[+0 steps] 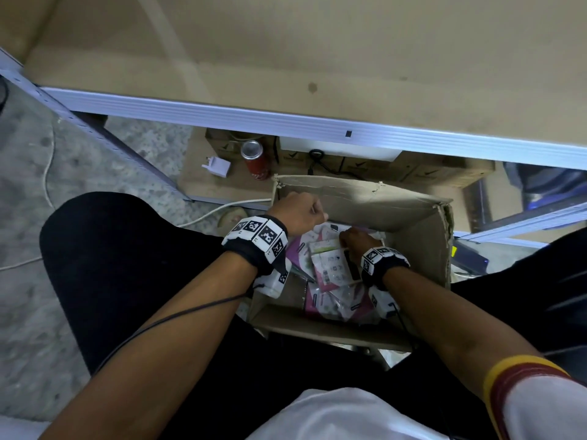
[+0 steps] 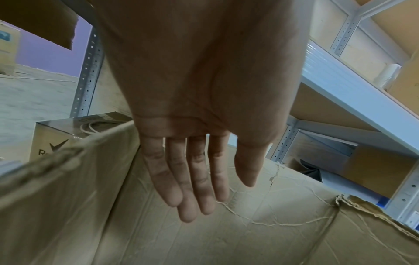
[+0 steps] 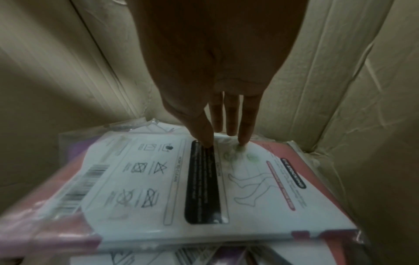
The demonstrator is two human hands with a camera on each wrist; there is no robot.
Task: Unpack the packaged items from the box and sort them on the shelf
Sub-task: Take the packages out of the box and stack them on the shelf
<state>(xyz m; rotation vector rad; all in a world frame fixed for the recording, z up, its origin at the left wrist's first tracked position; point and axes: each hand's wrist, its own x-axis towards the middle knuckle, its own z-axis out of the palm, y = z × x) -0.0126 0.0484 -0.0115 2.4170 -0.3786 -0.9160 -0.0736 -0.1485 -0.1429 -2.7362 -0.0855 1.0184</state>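
An open cardboard box sits on the floor between my knees, below the empty shelf board. Several flat plastic packets, pink and white, lie stacked inside it. My right hand reaches down into the box. In the right wrist view its straight fingers and thumb touch the far end of the top packet, a white card with laundry symbols and a black strip. My left hand hovers at the box's far left corner. Its fingers are straight and hold nothing, near the box wall.
The shelf's metal front rail runs across above the box. On the lower shelf stand a red can, a white plug adapter and brown cartons. A white cable crosses the floor at the left. My black-trousered legs flank the box.
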